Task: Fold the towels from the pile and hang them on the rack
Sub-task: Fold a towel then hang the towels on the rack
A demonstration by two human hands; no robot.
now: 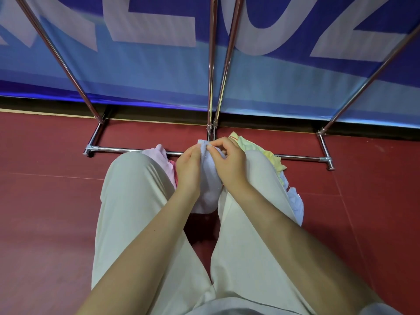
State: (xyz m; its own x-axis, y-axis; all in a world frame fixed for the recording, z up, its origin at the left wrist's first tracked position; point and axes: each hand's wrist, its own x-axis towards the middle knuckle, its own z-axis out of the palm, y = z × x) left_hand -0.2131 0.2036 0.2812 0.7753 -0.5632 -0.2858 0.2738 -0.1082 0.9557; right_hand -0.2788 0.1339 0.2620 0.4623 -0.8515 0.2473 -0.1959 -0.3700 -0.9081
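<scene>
Between the person's knees, a pale lavender towel (pixel 210 189) hangs bunched and soft, its top edge pinched up by both hands. Left hand (pixel 189 169) grips the cloth's left side with curled fingers; right hand (pixel 229 162) pinches the top corner between thumb and fingertips. Behind the knees lies the rest of the pile: a pink towel (pixel 162 155) to the left, a yellow one (pixel 250 144) to the right, another whitish one (pixel 295 203) beside the right leg. Farther off, the chrome rack (pixel 136 151) stands on the red floor (pixel 45 201), before a blue banner (pixel 159 64).
</scene>
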